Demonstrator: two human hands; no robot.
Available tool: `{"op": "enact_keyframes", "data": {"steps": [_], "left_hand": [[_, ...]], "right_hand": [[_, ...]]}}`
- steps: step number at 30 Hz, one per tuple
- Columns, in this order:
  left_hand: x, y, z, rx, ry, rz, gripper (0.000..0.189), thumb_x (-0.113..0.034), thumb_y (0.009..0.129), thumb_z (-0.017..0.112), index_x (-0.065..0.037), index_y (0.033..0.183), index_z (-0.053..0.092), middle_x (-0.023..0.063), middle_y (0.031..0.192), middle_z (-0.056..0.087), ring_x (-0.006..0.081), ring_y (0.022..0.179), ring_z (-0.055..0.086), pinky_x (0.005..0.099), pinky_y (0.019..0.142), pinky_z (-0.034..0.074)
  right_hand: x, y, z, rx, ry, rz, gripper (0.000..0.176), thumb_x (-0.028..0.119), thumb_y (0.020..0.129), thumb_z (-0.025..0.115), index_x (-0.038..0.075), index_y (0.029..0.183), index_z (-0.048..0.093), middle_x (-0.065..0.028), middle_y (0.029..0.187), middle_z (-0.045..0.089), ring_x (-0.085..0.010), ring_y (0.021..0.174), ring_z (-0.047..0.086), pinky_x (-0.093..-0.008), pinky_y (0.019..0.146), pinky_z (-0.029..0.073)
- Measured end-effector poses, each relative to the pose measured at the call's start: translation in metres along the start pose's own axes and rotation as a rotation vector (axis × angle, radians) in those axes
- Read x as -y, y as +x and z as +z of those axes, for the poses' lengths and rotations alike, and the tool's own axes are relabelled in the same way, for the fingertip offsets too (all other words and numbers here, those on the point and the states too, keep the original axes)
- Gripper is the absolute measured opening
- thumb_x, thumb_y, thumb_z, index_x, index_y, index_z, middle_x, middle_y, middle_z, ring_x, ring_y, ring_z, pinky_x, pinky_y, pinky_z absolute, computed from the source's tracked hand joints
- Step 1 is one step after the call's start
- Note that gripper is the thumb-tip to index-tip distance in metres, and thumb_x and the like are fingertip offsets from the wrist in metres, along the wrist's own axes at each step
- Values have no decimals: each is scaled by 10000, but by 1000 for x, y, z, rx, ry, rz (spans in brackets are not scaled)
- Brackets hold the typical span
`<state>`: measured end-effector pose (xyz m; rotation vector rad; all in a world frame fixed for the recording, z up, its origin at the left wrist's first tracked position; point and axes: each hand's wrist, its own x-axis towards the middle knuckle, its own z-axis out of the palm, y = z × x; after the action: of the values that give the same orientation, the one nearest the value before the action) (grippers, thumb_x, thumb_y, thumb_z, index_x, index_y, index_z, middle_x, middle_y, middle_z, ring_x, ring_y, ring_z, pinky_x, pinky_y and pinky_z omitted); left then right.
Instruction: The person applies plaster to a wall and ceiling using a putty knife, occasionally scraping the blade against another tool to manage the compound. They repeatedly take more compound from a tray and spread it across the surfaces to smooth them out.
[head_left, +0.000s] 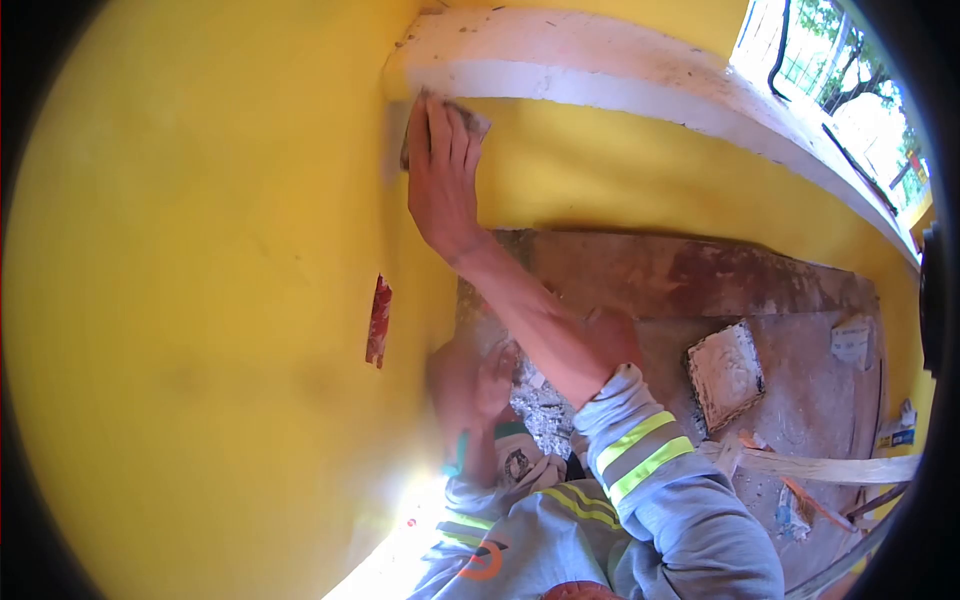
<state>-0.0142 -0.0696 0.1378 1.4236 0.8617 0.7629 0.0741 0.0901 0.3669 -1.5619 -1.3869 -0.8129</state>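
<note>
My right hand (442,185) reaches up to the corner beneath the white ledge (600,88). Its fingers press a dark, flat pad (474,120) against the yellow wall (230,220); the pad's edges show on both sides of the fingers. Lower down, near the wall, my left hand (495,378) is blurred and partly in shadow, and whether it holds anything cannot be made out. Crumpled, speckled silvery material (542,410) lies beside it.
A reddish-brown board (700,275) lines the wall's base. On the floor lie a paint-crusted block (727,375), an orange-handled tool (815,503) and a pale lump (851,340). A whitish bar (830,467) crosses at the right. Barred window (830,50) at upper right.
</note>
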Motion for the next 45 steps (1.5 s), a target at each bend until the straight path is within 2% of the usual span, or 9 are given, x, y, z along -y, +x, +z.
{"op": "enact_keyframes", "data": {"steps": [3,7,9,15,25,33,40,43,45], "left_hand": [[18,2,2,-102,130,134,421,-293,999,521,42,1252,559,121,921,638,165,823,587,298,744,483],[40,6,1,-97,-104,-79,372,-251,991,547,30,1232,578,76,1040,639,140,947,587,288,860,466],[37,10,-1,-34,-283,-197,314,-213,987,563,-1,1216,590,30,1052,633,103,939,584,264,838,475],[-77,6,11,119,-463,-161,270,-202,985,578,-87,1230,580,-38,978,621,61,813,583,222,611,494],[-145,12,54,106,-517,-84,331,-149,980,562,-85,1303,529,-20,937,632,66,747,601,213,546,482],[-163,26,98,264,-504,-110,325,-161,980,568,-82,1293,526,-12,898,621,53,678,577,192,513,461],[-190,30,131,411,-252,22,421,-243,979,582,-37,1333,483,19,943,623,66,719,559,218,582,457],[-213,30,139,429,-124,76,423,-221,977,589,-20,1335,488,22,931,625,63,731,556,216,587,456],[-221,30,139,392,-81,127,403,-200,976,583,-22,1328,499,22,935,630,64,736,559,215,598,456]], "right_hand": [[-21,-33,-30,117,317,-98,682,-94,777,528,-58,1435,351,-232,1446,324,-396,1290,380,-507,1090,324],[-78,-112,-100,218,447,339,562,-57,858,514,-20,1412,427,-198,1390,443,-326,1292,425,-391,1099,342],[-145,-181,-101,257,1183,705,532,-64,848,506,-17,1377,481,-169,1294,569,-289,1255,492,-356,1095,341],[-158,-124,-203,352,1222,412,338,-97,814,517,-7,1093,687,-175,1171,656,-322,1227,526,-431,1063,387],[-194,-120,-240,-198,1757,858,319,9,910,532,41,1213,623,-110,1203,656,-274,1164,592,-472,1050,415],[-222,-136,-258,190,1378,295,343,190,914,550,-47,1131,670,-205,1189,652,-336,1207,551,-458,1054,379],[-233,-163,-272,-12,1157,623,270,82,864,571,-16,1081,699,-200,1182,657,-314,1187,568,-416,1022,416],[-246,-171,-273,236,604,414,334,-45,828,530,-6,1123,683,-174,1182,660,-258,1156,588,-377,1020,426],[-247,-203,-258,77,860,726,356,-62,824,521,-1,1138,676,-153,1168,665,-236,1139,594,-367,1025,428]]}}
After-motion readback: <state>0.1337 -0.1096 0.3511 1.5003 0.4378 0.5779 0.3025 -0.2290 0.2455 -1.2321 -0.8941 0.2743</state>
